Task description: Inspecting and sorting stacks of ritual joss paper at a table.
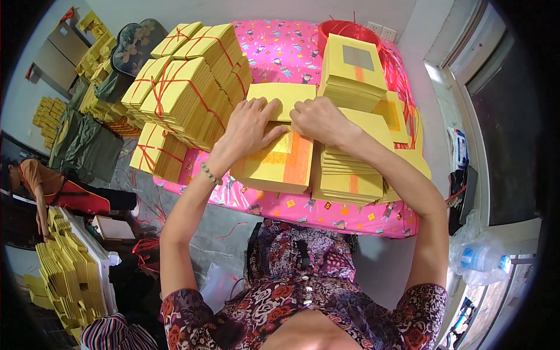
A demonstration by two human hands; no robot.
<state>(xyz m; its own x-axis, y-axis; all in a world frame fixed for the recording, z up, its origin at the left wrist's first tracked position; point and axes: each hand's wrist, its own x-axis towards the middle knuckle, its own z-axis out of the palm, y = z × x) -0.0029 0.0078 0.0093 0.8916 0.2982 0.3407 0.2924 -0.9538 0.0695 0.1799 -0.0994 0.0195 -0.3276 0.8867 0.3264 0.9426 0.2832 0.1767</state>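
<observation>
Both hands press flat on a yellow paper stack at the table's near middle: left hand and right hand spread, fingers on a folded-back top sheet, perhaps pinching it. Tied bundles crowd the left edge, loose stacks the right, a red basin behind. Little bare cloth remains.
</observation>
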